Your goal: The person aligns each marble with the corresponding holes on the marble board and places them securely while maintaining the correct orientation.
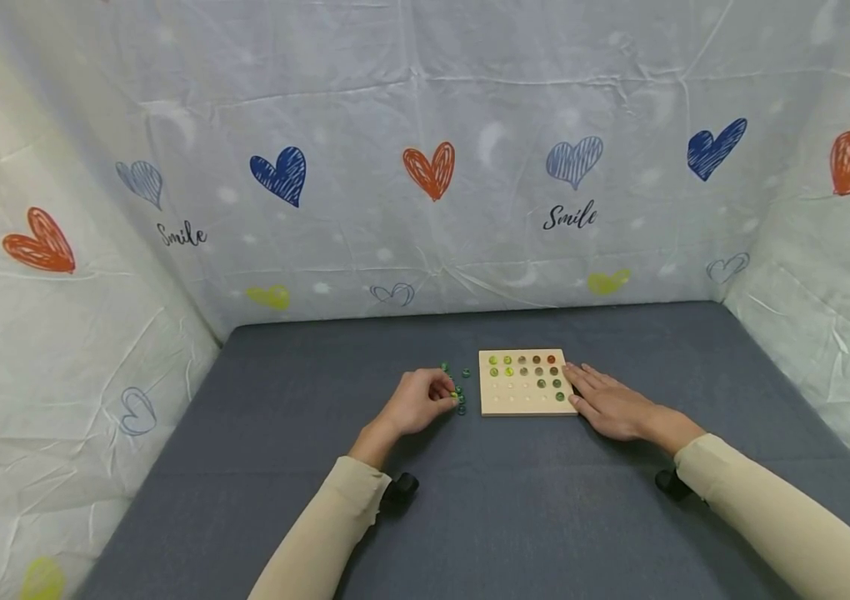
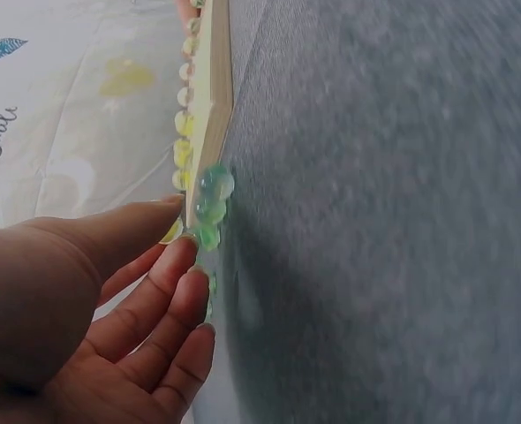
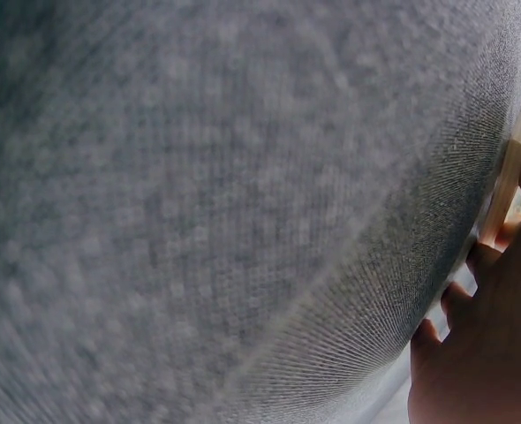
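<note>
A pale wooden board (image 1: 511, 403) with rows of round hollows lies on the table, and glass marbles fill several of them. Yellow marbles (image 1: 508, 372) sit at its back left; brownish, red and green ones sit towards the right. Beside the board's left edge, my left hand (image 1: 419, 402) pinches a yellow marble (image 2: 171, 233) between thumb and fingers. Loose green marbles (image 2: 211, 210) lie right by those fingertips, between hand and board. With straight fingers, my right hand (image 1: 612, 406) rests against the board's right edge; the right wrist view shows it beside the wooden side (image 3: 506, 187).
A dark grey cloth (image 1: 515, 508) covers the table. White curtains with printed hearts (image 1: 428, 171) hang behind and at both sides. One green marble (image 1: 466, 372) lies apart, close to the board's left edge. A black wrist strap (image 1: 399, 490) is on the left arm.
</note>
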The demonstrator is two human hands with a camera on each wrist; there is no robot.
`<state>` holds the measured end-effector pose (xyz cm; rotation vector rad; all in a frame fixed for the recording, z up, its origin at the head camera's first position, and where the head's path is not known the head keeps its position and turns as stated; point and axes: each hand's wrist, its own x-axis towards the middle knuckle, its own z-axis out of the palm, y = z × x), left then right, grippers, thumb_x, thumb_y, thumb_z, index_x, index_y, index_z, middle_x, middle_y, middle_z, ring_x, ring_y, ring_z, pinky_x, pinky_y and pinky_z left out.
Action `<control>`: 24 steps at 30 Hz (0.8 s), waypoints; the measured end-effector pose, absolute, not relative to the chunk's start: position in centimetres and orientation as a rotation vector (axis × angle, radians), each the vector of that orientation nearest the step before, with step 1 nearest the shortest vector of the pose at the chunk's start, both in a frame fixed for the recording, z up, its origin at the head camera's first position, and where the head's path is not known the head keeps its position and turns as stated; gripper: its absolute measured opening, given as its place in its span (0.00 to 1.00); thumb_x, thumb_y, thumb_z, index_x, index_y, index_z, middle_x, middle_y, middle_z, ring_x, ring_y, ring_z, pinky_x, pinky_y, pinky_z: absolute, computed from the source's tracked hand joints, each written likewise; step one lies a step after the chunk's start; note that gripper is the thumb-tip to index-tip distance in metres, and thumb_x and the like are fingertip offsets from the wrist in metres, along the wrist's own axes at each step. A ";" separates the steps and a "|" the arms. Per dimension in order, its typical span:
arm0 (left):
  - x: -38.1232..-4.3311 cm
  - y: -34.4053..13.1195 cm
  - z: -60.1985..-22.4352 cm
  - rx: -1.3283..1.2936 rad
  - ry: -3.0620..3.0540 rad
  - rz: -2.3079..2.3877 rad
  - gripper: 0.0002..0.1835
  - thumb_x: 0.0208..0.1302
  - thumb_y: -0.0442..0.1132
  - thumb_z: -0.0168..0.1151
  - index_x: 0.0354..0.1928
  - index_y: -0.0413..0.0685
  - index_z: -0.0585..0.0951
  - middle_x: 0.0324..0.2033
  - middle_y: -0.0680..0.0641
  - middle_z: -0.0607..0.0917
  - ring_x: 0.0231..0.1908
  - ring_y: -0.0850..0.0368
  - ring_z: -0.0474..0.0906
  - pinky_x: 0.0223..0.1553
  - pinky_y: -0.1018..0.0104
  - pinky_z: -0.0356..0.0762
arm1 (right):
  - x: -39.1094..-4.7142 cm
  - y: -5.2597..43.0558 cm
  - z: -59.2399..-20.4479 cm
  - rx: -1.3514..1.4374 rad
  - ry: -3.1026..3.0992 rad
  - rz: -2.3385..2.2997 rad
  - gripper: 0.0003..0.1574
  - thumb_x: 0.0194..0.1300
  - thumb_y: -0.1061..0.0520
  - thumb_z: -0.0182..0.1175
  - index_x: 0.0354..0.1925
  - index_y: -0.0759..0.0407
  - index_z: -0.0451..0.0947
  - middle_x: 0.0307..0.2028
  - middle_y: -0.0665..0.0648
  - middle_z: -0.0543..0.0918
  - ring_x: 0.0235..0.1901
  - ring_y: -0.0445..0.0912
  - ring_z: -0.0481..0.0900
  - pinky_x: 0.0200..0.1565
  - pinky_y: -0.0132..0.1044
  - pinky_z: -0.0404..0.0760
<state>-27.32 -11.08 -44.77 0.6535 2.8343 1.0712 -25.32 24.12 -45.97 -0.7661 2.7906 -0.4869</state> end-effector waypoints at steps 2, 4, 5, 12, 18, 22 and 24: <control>-27.3 -10.7 -44.7 0.654 2.832 1.070 0.04 0.64 0.34 0.72 0.38 0.44 0.85 0.29 0.51 0.84 0.29 0.61 0.77 0.35 0.64 0.77 | -25.4 24.1 -46.0 -0.769 2.794 -0.486 0.38 0.85 0.47 0.38 0.80 0.68 0.45 0.79 0.69 0.48 0.78 0.68 0.45 0.74 0.63 0.48; -27.4 -10.4 -44.7 0.656 2.829 1.070 0.04 0.65 0.34 0.72 0.38 0.44 0.85 0.30 0.51 0.84 0.29 0.61 0.77 0.35 0.64 0.77 | -25.4 24.1 -46.0 -0.771 2.799 -0.486 0.38 0.85 0.47 0.38 0.80 0.68 0.45 0.79 0.69 0.48 0.78 0.68 0.45 0.74 0.63 0.48; -27.4 -10.2 -44.7 0.659 2.827 1.071 0.04 0.65 0.34 0.72 0.38 0.44 0.85 0.30 0.51 0.84 0.29 0.61 0.77 0.35 0.64 0.77 | -25.4 24.1 -46.0 -0.769 2.800 -0.485 0.38 0.85 0.47 0.38 0.80 0.68 0.45 0.79 0.69 0.48 0.78 0.68 0.45 0.74 0.63 0.48; -27.5 -9.0 -44.7 0.733 2.804 1.086 0.04 0.65 0.34 0.71 0.39 0.43 0.85 0.30 0.50 0.84 0.30 0.61 0.77 0.35 0.66 0.77 | -25.4 24.2 -46.0 -0.773 2.804 -0.482 0.38 0.85 0.48 0.38 0.80 0.68 0.45 0.79 0.69 0.48 0.78 0.68 0.45 0.74 0.63 0.48; -27.6 -8.0 -44.6 0.763 2.786 1.087 0.04 0.65 0.33 0.71 0.39 0.42 0.84 0.30 0.50 0.83 0.29 0.61 0.77 0.33 0.67 0.76 | -25.5 24.2 -46.4 -0.775 2.813 -0.478 0.38 0.85 0.47 0.38 0.80 0.68 0.45 0.79 0.69 0.48 0.77 0.68 0.46 0.74 0.63 0.49; -27.5 -7.3 -44.5 0.775 2.786 1.079 0.04 0.65 0.33 0.71 0.40 0.42 0.85 0.30 0.50 0.84 0.30 0.62 0.77 0.35 0.67 0.76 | -25.4 24.2 -46.4 -0.778 2.815 -0.477 0.38 0.85 0.47 0.38 0.80 0.67 0.45 0.79 0.69 0.48 0.78 0.68 0.46 0.74 0.63 0.49; -27.5 -7.0 -44.5 0.789 2.784 1.076 0.04 0.65 0.33 0.71 0.40 0.42 0.84 0.30 0.50 0.84 0.30 0.62 0.77 0.35 0.67 0.76 | -25.4 24.1 -46.4 -0.783 2.815 -0.472 0.38 0.85 0.47 0.38 0.80 0.67 0.45 0.79 0.69 0.48 0.78 0.68 0.46 0.74 0.63 0.49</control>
